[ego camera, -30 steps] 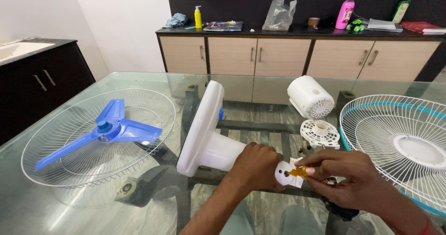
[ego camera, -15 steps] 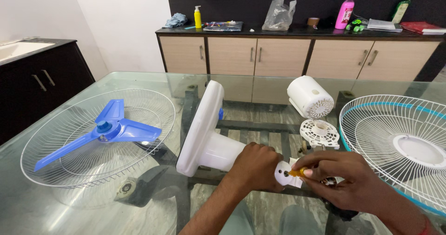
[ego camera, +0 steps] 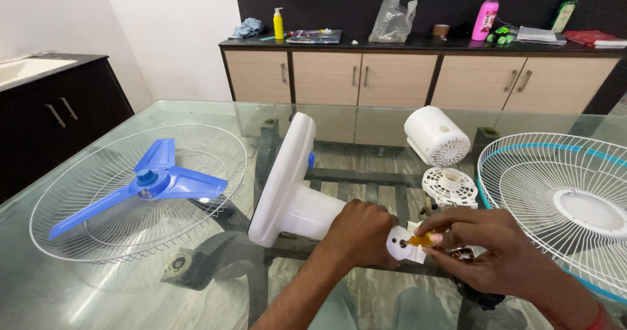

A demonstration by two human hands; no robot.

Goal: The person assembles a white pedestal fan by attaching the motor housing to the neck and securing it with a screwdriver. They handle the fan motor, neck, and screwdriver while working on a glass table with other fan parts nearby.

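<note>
Little has moved: left hand (ego camera: pixel 362 235) stays clamped on the white plastic fan base (ego camera: pixel 294 193); right hand (ego camera: pixel 486 248) pinches a small orange part (ego camera: pixel 421 240), which could slip through loosened fingers.

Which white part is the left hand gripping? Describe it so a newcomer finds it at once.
On the glass table, look between the blue blade lying in a wire guard on one side and the blue-rimmed guard on the other. The fan base lies there on its side, neck held by the left hand. Unlike the round vented motor cover behind, it is a flat disc with a neck.
</note>
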